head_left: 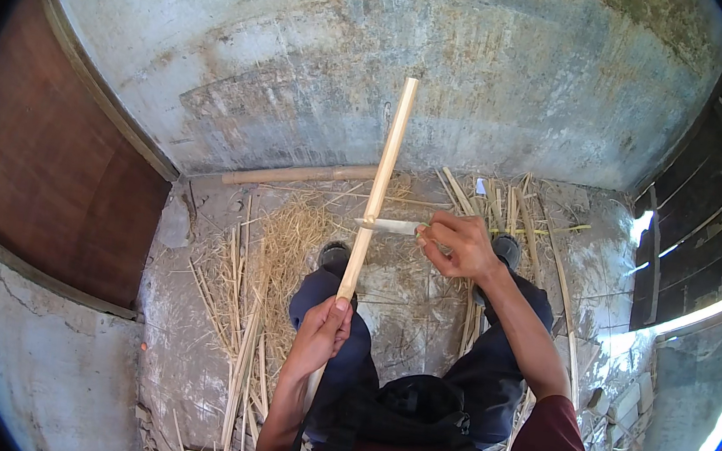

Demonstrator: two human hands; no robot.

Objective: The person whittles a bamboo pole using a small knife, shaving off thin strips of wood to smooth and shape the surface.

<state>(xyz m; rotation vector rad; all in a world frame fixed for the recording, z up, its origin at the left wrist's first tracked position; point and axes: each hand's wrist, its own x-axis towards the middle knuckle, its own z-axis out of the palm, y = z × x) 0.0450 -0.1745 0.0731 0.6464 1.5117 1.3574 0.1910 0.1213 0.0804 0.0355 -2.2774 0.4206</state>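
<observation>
A long, pale split bamboo strip (394, 137) slants upward in front of me, its far end against the view of the wall. My left hand (320, 334) is closed around its lower part, thumb lying along the top. My right hand (457, 245) grips a knife, with the handle mostly hidden in the fingers. The knife's blade (393, 226) points left and crosses the strip around its middle, edge touching or very close to it. A joint shows on the strip beside the blade.
Curly shavings (288, 249) heap on the floor left of my feet. Loose strips (243, 363) lie at the left, more strips (538, 218) at the right. A bamboo pole (300, 175) rests along the wall (325, 63). A brown panel (61, 150) stands left, dark boards (705, 218) right.
</observation>
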